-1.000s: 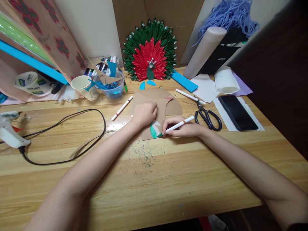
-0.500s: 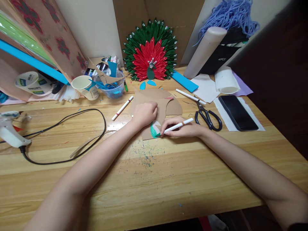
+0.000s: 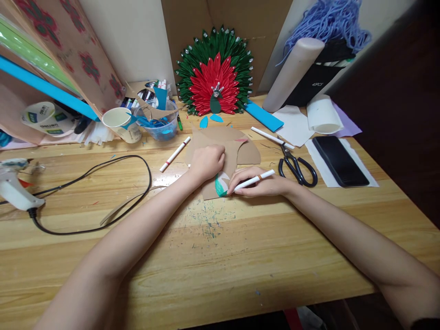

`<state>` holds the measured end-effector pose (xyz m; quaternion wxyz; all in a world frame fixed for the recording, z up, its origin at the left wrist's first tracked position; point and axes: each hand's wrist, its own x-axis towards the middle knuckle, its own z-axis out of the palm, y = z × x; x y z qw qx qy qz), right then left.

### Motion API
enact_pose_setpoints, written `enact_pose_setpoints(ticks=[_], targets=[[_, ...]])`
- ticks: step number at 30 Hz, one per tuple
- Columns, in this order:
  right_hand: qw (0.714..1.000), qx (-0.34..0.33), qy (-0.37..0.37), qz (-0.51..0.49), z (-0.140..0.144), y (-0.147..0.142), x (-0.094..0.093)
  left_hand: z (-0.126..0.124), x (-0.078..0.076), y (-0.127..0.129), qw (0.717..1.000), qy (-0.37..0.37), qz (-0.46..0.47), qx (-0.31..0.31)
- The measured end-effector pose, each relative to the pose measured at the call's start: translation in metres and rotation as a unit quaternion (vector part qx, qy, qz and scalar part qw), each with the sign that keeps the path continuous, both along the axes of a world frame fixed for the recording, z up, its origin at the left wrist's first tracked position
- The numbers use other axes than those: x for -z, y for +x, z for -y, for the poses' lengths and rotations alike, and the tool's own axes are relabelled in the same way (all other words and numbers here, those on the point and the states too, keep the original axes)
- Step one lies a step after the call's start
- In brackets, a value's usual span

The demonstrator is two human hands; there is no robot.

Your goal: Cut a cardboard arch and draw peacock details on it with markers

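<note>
Colouring a white petal shape (image 3: pixel 222 182) on the brown cardboard (image 3: pixel 220 151), we grip a marker (image 3: pixel 252 180) in our right hand (image 3: pixel 261 183); our left hand (image 3: pixel 207 161), loosely curled, pins the cardboard. Green covers only the petal's left edge; its middle remains white.

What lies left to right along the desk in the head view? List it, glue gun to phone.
glue gun → black cable → red-banded marker → left hand → right hand with a white marker → scissors → black phone
</note>
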<state>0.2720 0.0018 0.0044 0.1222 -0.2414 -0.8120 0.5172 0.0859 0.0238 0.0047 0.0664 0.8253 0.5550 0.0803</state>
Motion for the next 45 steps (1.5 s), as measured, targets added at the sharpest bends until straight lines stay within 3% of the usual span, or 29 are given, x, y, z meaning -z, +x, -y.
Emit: enact_pose_setpoints(ticks=[17, 24, 30, 34, 38, 45], targets=[[0.999, -0.031, 0.028, -0.018, -0.0023, 0.0006, 0.0017, -0.0003, 0.0014, -0.0007, 1.0, 0.005, 0.005, 0.005], [0.997, 0.065, -0.045, -0.011, 0.0026, -0.0024, -0.0011, -0.0005, 0.0012, -0.0013, 1.0, 0.005, 0.014, 0.009], [0.996, 0.052, -0.066, -0.006, 0.0033, -0.0027, -0.0004, -0.0005, 0.0028, -0.0016, 0.999, 0.031, 0.009, 0.01], [0.996, 0.079, -0.049, -0.016, 0.0035, -0.0029, -0.0003, -0.0006, 0.0027, -0.0018, 1.0, 0.028, 0.008, 0.011], [0.997, 0.055, -0.056, -0.006, 0.0036, -0.0032, -0.0002, -0.0009, 0.0025, -0.0014, 1.0, 0.018, 0.007, 0.008], [0.997, 0.074, -0.032, -0.011, 0.0032, -0.0032, 0.0018, -0.0015, 0.0032, -0.0014, 1.0, 0.023, 0.008, 0.011]])
